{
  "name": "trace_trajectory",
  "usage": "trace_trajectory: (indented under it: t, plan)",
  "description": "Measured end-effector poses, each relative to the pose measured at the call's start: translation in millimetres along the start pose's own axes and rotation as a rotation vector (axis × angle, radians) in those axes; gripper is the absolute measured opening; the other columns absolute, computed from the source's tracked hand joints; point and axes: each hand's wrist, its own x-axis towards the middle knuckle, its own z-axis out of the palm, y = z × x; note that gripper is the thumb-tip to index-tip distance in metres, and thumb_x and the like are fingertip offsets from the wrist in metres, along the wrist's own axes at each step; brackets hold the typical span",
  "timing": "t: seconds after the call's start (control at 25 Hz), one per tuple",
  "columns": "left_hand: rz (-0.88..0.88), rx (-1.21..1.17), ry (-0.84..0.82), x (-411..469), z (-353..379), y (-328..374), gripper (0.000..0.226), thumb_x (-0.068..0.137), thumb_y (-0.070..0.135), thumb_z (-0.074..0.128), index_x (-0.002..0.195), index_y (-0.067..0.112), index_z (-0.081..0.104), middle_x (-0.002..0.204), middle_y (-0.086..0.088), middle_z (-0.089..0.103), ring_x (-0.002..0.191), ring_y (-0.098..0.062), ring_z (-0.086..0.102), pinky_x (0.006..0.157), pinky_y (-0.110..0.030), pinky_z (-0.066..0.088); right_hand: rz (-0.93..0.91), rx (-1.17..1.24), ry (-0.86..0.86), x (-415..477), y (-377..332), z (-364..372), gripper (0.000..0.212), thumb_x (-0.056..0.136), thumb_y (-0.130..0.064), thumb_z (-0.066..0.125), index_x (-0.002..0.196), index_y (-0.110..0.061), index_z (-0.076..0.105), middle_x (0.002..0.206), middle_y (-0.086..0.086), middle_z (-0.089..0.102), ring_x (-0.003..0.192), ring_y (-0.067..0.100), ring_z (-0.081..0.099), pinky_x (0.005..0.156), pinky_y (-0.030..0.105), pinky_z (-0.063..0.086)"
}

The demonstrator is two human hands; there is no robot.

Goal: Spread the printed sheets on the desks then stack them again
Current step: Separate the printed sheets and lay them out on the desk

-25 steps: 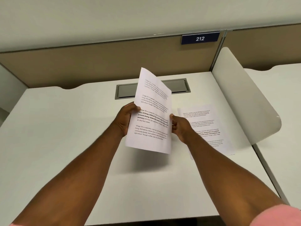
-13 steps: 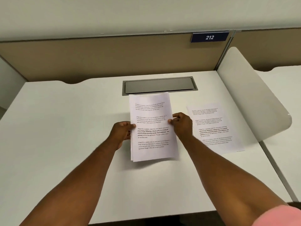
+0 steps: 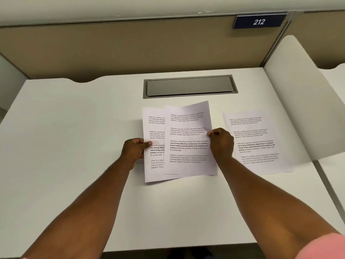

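Note:
White printed sheets lie on a pale desk (image 3: 74,143). My left hand (image 3: 133,151) pinches the left edge of the lower stack of sheets (image 3: 154,165), which rests at the desk's middle. My right hand (image 3: 221,142) grips the right edge of the top sheet (image 3: 188,139), shifted to the right and slightly raised over the stack. A single sheet (image 3: 255,143) lies flat by itself to the right, apart from the others.
A grey cable hatch (image 3: 189,86) is set into the desk just behind the sheets. A curved white divider (image 3: 293,101) stands along the right side, with another desk (image 3: 336,86) beyond. A tan back panel carries a blue sign 212 (image 3: 258,21).
The stack came down from an upright hold onto the desk. My right hand has since slid the top sheet to the right off the stack, while my left hand keeps the rest.

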Motion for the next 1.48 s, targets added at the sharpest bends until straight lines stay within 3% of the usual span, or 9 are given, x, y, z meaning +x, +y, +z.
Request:
trace_trajectory:
  t: [0.16, 0.44, 0.68, 0.76, 0.92, 1.12, 1.24, 1.36, 1.48]
  plan:
    - [-0.016, 0.015, 0.020, 10.4, -0.6, -2.8, 0.011, 0.084, 0.009, 0.080, 0.083, 0.012, 0.070, 0.071, 0.002, 0.078, 0.059, -0.012, 0.073, 0.053, -0.025, 0.057, 0.055, -0.042, 0.019, 20.4, 14.0, -0.1, 0.005, 0.090, -0.021, 0.068, 0.095, -0.019, 0.070, 0.091, 0.000, 0.070, 0.090, 0.027, 0.065, 0.077, 0.032, 0.047]
    - [0.008, -0.004, 0.088, 5.9, -14.8, 4.6, 0.012, 0.082, 0.007, 0.081, 0.085, 0.011, 0.071, 0.076, -0.001, 0.079, 0.064, -0.016, 0.074, 0.062, -0.030, 0.062, 0.013, -0.126, 0.000, 35.5, 37.7, -3.3, 0.033, 0.089, -0.015, 0.068, 0.122, -0.015, 0.069, 0.117, 0.008, 0.073, 0.108, 0.032, 0.066, 0.094, 0.036, 0.049]
    - [0.087, -0.019, 0.184, -26.0, -34.0, 26.1, 0.009, 0.083, 0.006, 0.080, 0.086, 0.009, 0.072, 0.074, 0.001, 0.079, 0.062, -0.015, 0.074, 0.055, -0.027, 0.060, -0.046, -0.170, -0.105, 31.3, 24.7, -8.5, 0.052, 0.090, -0.019, 0.071, 0.139, -0.009, 0.057, 0.134, 0.015, 0.063, 0.126, 0.036, 0.057, 0.103, 0.044, 0.045]
    - [0.118, -0.035, 0.218, -38.6, -38.6, 33.7, 0.009, 0.083, 0.005, 0.080, 0.086, 0.009, 0.073, 0.076, -0.001, 0.078, 0.062, -0.016, 0.074, 0.055, -0.027, 0.060, -0.177, -0.280, -0.117, 22.8, 19.6, -12.0, 0.056, 0.091, -0.024, 0.071, 0.142, -0.007, 0.052, 0.140, 0.016, 0.057, 0.132, 0.037, 0.050, 0.105, 0.047, 0.043]
    - [0.193, -0.048, 0.245, -63.5, -38.8, 50.7, 0.010, 0.082, 0.008, 0.082, 0.089, 0.009, 0.075, 0.089, -0.008, 0.078, 0.071, -0.022, 0.074, 0.069, -0.033, 0.061, -0.559, -0.466, -0.173, 10.6, 10.4, -13.2, 0.074, 0.094, -0.032, 0.067, 0.155, -0.008, 0.033, 0.164, 0.014, 0.031, 0.152, 0.031, 0.027, 0.123, 0.048, 0.019]
    - [0.273, -0.101, 0.189, -87.5, -25.7, 74.0, 0.019, 0.082, 0.008, 0.081, 0.099, 0.003, 0.074, 0.096, -0.012, 0.078, 0.080, -0.025, 0.075, 0.075, -0.036, 0.063, -0.635, -0.367, -0.255, -6.5, -17.7, -4.7, 0.073, 0.098, -0.035, 0.061, 0.158, -0.009, 0.028, 0.167, 0.010, 0.024, 0.155, 0.026, 0.021, 0.127, 0.039, 0.010]
    - [0.296, -0.118, 0.130, -89.3, -27.7, 86.5, 0.023, 0.083, 0.010, 0.081, 0.102, 0.000, 0.074, 0.098, -0.011, 0.079, 0.081, -0.025, 0.076, 0.070, -0.033, 0.061, -0.649, -0.294, -0.291, -20.7, -37.1, 6.1, 0.071, 0.101, -0.038, 0.056, 0.159, -0.011, 0.026, 0.168, 0.006, 0.022, 0.156, 0.021, 0.018, 0.127, 0.035, 0.008]
    - [0.312, -0.137, 0.041, -81.0, -38.6, 95.7, 0.027, 0.085, 0.012, 0.079, 0.108, 0.000, 0.073, 0.103, -0.012, 0.079, 0.087, -0.027, 0.076, 0.073, -0.033, 0.061, -0.619, -0.191, -0.324, -35.2, -59.9, 25.2, 0.069, 0.102, -0.041, 0.056, 0.159, -0.014, 0.028, 0.167, 0.003, 0.026, 0.154, 0.020, 0.022, 0.126, 0.036, 0.017]
    - [0.294, -0.173, -0.071, -69.2, -54.1, 99.5, 0.030, 0.087, 0.013, 0.077, 0.113, 0.000, 0.072, 0.106, -0.012, 0.078, 0.089, -0.026, 0.076, 0.074, -0.032, 0.061, -0.478, -0.058, -0.366, -50.5, -83.2, 53.0, 0.067, 0.099, -0.048, 0.057, 0.155, -0.016, 0.037, 0.160, 0.004, 0.041, 0.148, 0.023, 0.038, 0.120, 0.038, 0.030]
